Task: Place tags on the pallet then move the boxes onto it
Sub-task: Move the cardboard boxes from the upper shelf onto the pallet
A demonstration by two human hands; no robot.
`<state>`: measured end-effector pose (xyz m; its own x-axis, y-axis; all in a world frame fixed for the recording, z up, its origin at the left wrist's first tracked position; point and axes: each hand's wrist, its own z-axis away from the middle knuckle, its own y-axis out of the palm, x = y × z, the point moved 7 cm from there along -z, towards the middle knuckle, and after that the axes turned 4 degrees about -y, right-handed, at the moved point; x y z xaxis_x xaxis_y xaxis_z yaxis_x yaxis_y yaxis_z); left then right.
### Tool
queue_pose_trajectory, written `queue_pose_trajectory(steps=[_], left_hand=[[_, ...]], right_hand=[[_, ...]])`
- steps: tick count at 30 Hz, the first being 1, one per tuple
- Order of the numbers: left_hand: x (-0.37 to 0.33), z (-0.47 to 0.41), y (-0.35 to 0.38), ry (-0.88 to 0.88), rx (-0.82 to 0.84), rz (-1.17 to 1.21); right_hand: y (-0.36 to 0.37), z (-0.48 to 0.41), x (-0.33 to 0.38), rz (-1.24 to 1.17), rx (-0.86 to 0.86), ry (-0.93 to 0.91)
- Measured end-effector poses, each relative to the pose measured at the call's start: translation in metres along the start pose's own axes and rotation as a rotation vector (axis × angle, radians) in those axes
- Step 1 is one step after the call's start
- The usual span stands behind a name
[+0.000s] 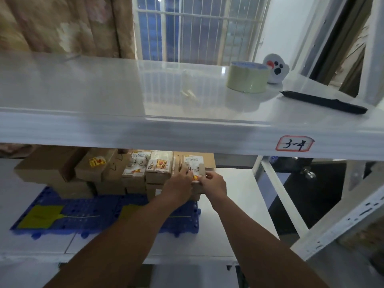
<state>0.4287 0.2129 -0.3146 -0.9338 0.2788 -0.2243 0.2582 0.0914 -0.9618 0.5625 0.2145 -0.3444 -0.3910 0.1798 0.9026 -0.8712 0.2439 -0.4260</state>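
Note:
A blue plastic pallet (87, 206) lies on the lower shelf, with two yellow tags (40, 216) (128, 210) on its front part. Several brown cardboard boxes (62, 171) with paper labels are stacked on its rear half. At the right end of the stack a labelled box (194, 164) marked "4-3" stands on another box. My left hand (179, 185) grips its left front edge. My right hand (214, 182) grips its right front corner. Both forearms reach in under the upper shelf.
The white upper shelf (124, 90) carries a roll of tape (247, 76), a white cartoon-faced item (275, 68) and a black pen-like tool (324, 101). A "3-4" label (294, 144) sits on its front edge. White frame uprights (278, 190) stand at right.

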Motion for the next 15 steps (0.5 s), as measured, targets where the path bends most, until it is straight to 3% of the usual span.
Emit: queue_pose_trajectory(steps=[7,15], left_hand=[[-0.003,0.007,0.000,0.150,-0.035,-0.325],[-0.003,0.006,0.000,0.141,-0.083,-0.398]], right_hand=[[0.012,-0.002,-0.008,-0.007,0.025,0.013],[0.017,-0.007,-0.006,0.055,0.011,-0.009]])
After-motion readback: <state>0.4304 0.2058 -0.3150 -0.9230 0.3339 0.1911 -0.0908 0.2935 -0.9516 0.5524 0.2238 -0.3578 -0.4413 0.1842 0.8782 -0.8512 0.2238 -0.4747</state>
